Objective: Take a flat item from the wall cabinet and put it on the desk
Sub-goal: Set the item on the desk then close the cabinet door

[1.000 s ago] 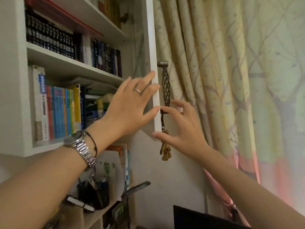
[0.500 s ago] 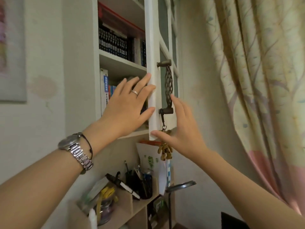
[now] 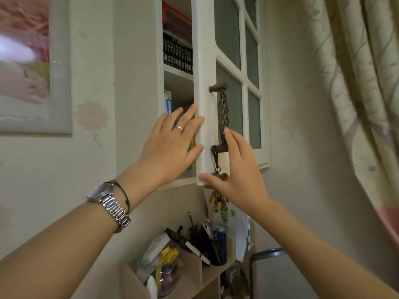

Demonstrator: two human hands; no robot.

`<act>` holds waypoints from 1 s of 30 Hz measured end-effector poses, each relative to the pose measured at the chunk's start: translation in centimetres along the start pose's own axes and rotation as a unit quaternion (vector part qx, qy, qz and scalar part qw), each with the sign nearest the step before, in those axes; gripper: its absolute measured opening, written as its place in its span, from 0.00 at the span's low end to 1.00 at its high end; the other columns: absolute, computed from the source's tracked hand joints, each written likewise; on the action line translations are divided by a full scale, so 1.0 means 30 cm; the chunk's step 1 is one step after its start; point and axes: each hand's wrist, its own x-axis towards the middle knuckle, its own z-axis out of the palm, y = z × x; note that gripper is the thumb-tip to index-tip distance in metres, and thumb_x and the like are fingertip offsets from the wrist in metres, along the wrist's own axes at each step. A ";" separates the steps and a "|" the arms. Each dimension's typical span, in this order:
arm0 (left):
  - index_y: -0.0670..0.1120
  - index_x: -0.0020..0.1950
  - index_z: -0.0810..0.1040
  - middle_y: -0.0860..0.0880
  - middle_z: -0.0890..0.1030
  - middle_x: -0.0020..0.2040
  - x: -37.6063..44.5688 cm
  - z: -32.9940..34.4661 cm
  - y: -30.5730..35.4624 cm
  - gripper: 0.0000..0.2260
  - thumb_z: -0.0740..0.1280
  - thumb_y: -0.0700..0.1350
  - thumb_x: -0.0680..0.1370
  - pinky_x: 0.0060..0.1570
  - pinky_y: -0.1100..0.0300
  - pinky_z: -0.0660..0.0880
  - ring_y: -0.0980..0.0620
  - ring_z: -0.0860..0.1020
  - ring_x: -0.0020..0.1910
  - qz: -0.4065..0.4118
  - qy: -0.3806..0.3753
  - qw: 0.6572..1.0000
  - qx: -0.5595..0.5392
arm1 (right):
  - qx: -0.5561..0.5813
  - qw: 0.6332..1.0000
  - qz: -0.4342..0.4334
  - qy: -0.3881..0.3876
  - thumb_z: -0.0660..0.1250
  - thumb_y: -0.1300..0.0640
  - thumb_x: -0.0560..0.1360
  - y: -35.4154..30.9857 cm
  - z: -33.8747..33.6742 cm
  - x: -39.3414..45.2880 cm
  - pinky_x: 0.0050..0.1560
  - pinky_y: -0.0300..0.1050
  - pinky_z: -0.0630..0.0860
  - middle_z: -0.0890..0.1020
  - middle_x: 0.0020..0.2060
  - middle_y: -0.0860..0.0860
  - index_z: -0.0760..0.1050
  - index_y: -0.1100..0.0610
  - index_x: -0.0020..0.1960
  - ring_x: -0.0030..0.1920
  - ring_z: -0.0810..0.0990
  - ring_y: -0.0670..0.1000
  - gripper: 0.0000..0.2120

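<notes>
Cabinet door: nearly shut, only a narrow gap onto the shelves.
Flat item: not identifiable; books stand upright behind the door.
Left hand: spread, nearer the gap, fingertips on door edge.
Right hand: open, flat by handle, gripping nothing.
Change: gap narrower than a second ago.
</notes>
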 end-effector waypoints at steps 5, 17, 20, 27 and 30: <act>0.50 0.76 0.53 0.49 0.50 0.79 -0.009 0.031 -0.053 0.28 0.55 0.57 0.79 0.75 0.49 0.45 0.47 0.49 0.77 -0.022 -0.013 1.000 0.006 | -0.015 1.000 -0.010 -0.007 0.72 0.42 0.68 -0.025 0.063 0.031 0.73 0.47 0.59 0.61 0.74 0.54 0.52 0.59 0.76 0.73 0.59 0.52 0.47; 0.47 0.77 0.50 0.47 0.49 0.79 -0.040 0.124 -0.155 0.29 0.56 0.55 0.80 0.75 0.48 0.46 0.45 0.49 0.77 -0.059 -0.015 0.998 0.018 | -0.012 0.999 -0.023 -0.038 0.73 0.45 0.68 -0.063 0.196 0.089 0.73 0.47 0.58 0.60 0.75 0.53 0.51 0.57 0.76 0.74 0.57 0.52 0.46; 0.47 0.77 0.51 0.46 0.49 0.79 -0.040 0.139 -0.180 0.29 0.57 0.55 0.80 0.75 0.48 0.46 0.45 0.49 0.76 -0.058 -0.012 0.998 0.022 | -0.013 0.999 -0.024 -0.036 0.73 0.47 0.69 -0.067 0.221 0.099 0.73 0.48 0.60 0.60 0.75 0.53 0.52 0.57 0.76 0.74 0.58 0.52 0.45; 0.46 0.76 0.54 0.46 0.46 0.79 -0.045 0.176 -0.209 0.28 0.58 0.52 0.80 0.74 0.47 0.47 0.43 0.50 0.76 -0.052 -0.003 0.998 0.028 | -0.003 0.999 -0.025 -0.034 0.72 0.48 0.70 -0.067 0.274 0.110 0.73 0.49 0.61 0.60 0.75 0.53 0.52 0.57 0.76 0.73 0.59 0.52 0.43; 0.46 0.76 0.54 0.46 0.46 0.79 -0.047 0.175 -0.205 0.28 0.59 0.51 0.79 0.74 0.46 0.48 0.43 0.50 0.76 -0.051 -0.001 0.998 0.031 | 0.001 0.999 -0.021 -0.034 0.72 0.48 0.70 -0.077 0.282 0.113 0.71 0.48 0.62 0.60 0.75 0.52 0.52 0.57 0.76 0.73 0.59 0.52 0.43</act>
